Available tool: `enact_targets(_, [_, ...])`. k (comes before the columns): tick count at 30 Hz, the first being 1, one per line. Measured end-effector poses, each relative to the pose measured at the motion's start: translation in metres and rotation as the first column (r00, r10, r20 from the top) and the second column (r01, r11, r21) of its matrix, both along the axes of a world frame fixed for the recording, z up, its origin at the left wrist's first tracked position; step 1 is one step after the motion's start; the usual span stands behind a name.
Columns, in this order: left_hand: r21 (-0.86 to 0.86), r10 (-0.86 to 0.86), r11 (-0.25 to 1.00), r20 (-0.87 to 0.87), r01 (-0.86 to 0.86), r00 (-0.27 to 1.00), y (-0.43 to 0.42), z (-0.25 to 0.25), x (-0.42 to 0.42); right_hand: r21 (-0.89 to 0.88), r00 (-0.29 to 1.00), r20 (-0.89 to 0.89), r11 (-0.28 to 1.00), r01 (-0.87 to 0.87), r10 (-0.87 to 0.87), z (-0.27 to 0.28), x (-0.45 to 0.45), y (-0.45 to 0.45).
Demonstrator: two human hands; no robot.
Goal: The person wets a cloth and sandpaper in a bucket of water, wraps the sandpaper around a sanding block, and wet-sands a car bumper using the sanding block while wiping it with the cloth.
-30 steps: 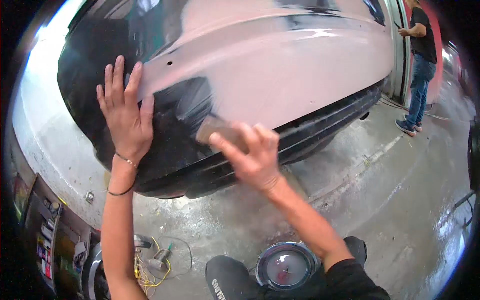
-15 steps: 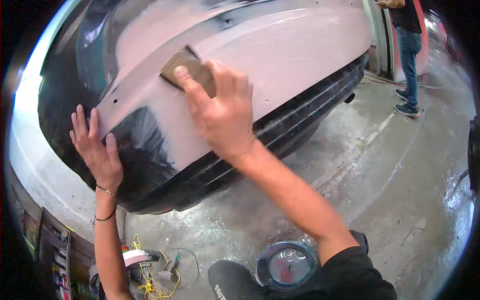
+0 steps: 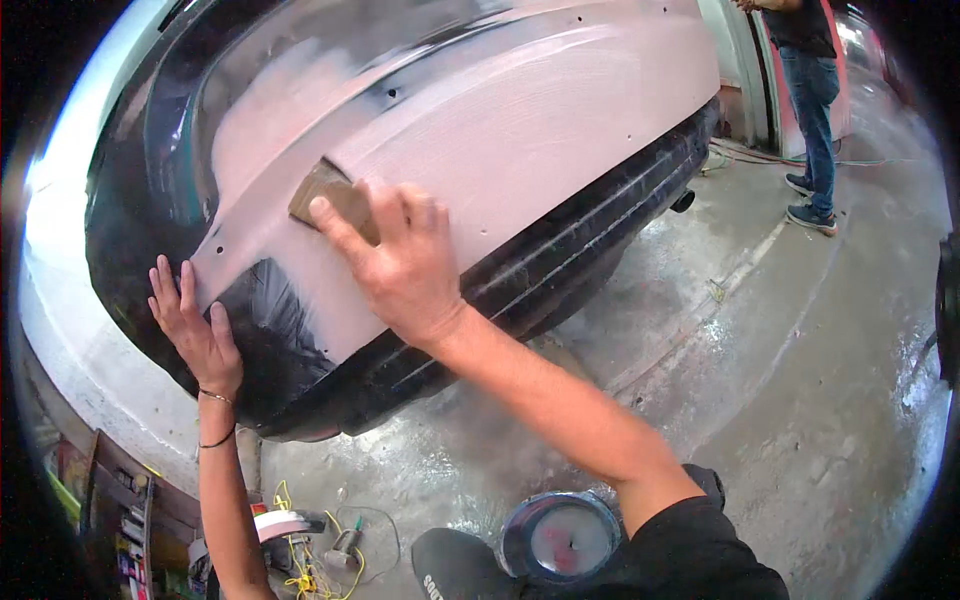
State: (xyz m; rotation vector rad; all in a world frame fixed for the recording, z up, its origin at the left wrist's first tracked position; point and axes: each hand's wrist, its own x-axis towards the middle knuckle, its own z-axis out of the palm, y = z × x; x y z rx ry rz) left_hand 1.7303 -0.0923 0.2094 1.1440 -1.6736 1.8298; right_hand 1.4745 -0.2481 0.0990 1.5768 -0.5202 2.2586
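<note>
My right hand (image 3: 405, 265) grips a brown piece of sandpaper (image 3: 335, 200), laid flat on the pinkish, primed rear panel (image 3: 540, 125) of a car. The thumb lies on the near edge of the sandpaper, and the fingers curl over its right side. Whether a block sits beneath it is hidden. At the car's left corner, my left hand (image 3: 198, 328) rests with fingers spread, over the border of pink and dark paint. Just below the panel runs the black bumper (image 3: 590, 235).
By my knee stands a dark bucket (image 3: 508, 535) of cloudy liquid. A power tool (image 3: 343, 550) and yellow cord (image 3: 302, 582) lie on the wet concrete floor (image 3: 780, 400). Shelves (image 3: 130, 540) stand at lower left. Another person (image 3: 812, 110) stands beyond the car at upper right.
The view has shifted, so the car sits lower and further left. My right hand has slid the sandpaper slightly down the panel. My left hand stays against the corner.
</note>
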Motion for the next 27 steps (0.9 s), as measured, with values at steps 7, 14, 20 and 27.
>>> enact_targets(7, [-0.014, -0.015, 1.0, -0.019, 0.015, 1.0, 0.001, -0.002, -0.002, 0.363, 0.963, 0.18, 0.924, 0.124, -0.2, 0.01, -0.208, -0.168])
enact_targets(14, [-0.003, 0.0, 1.0, -0.021, 0.0, 1.0, 0.005, -0.001, 0.0, 0.042, 0.99, 0.01, 0.989, 0.141, -0.142, 0.0, -0.006, -0.007])
enact_targets(20, [0.12, 0.036, 0.992, 0.094, -0.048, 0.995, 0.026, 0.005, 0.033, -0.081, 0.956, -0.18, 0.972, 0.22, -0.231, 0.01, -0.107, -0.071])
enact_targets(27, [0.099, 0.028, 0.995, 0.01, -0.028, 1.0, 0.028, -0.003, 0.04, 0.161, 0.978, 0.064, 0.969, 0.187, -0.2, 0.013, -0.042, -0.051])
